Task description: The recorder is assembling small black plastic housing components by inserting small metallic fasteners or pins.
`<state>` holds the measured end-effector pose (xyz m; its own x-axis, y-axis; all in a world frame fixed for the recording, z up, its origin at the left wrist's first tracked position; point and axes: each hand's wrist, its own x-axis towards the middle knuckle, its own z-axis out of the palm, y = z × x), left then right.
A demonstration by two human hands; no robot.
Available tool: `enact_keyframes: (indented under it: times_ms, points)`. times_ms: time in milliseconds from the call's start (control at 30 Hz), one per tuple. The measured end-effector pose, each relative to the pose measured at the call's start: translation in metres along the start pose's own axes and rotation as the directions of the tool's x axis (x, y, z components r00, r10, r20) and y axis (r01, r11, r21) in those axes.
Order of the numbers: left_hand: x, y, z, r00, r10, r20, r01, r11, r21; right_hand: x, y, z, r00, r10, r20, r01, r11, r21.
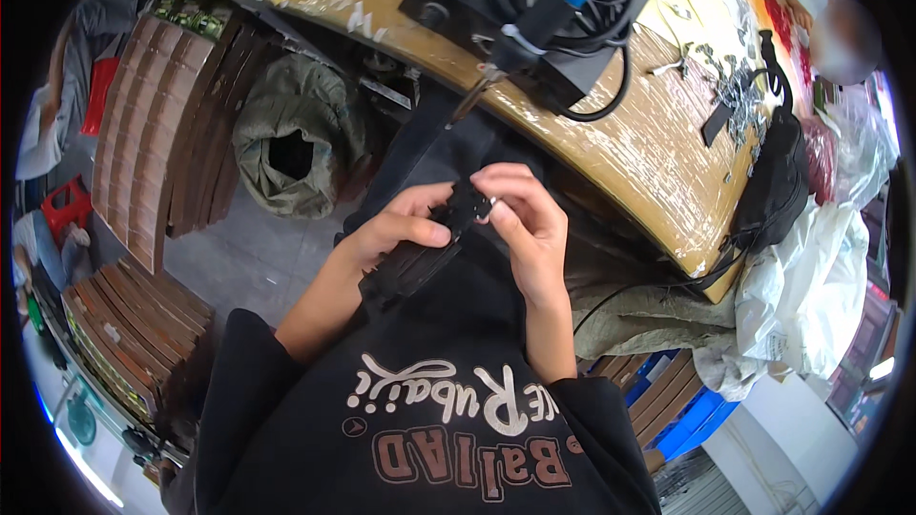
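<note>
My left hand [403, 221] is closed around a long black plastic part [415, 267], thumb lying along its top. The part is held over my lap, tilted, with its far end between both hands. My right hand [530, 221] pinches at that far end, thumb and fingers bent around it. A small shiny bit [490, 207] shows at the right thumb tip, too small to name. Beyond my hands, a soldering iron [534, 33] with a blue-and-black handle sticks out over the table edge, its metal tip pointing down toward my lap.
Coiled black cable [611, 19] lies around a black box [458, 0] on the film-covered table [649, 157]. Small dark parts [735, 100] are heaped at the right, near a black bag [778, 172]. Stacked brown trays [153, 114] and a green sack [301, 124] stand left.
</note>
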<state>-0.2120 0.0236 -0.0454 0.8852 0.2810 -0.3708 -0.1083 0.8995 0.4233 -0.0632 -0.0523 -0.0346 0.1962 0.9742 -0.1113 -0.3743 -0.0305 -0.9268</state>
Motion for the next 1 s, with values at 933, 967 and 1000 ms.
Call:
enact_keyframes:
  times_ms: [933, 967, 1000]
  points:
    - [0.001, 0.011, 0.001, 0.766, 0.627, -0.144, -0.414, 0.652, 0.635, -0.003, -0.009, 0.027, 0.923, 0.384, -0.028, -0.385, 0.918, -0.093]
    - [0.002, 0.011, 0.0, 0.767, 0.625, -0.143, -0.414, 0.653, 0.634, -0.003, -0.008, 0.027, 0.924, 0.382, -0.027, -0.382, 0.919, -0.099]
    - [0.002, 0.011, -0.001, 0.767, 0.627, -0.134, -0.413, 0.642, 0.646, -0.003, -0.007, 0.027, 0.924, 0.381, -0.03, -0.383, 0.919, -0.099]
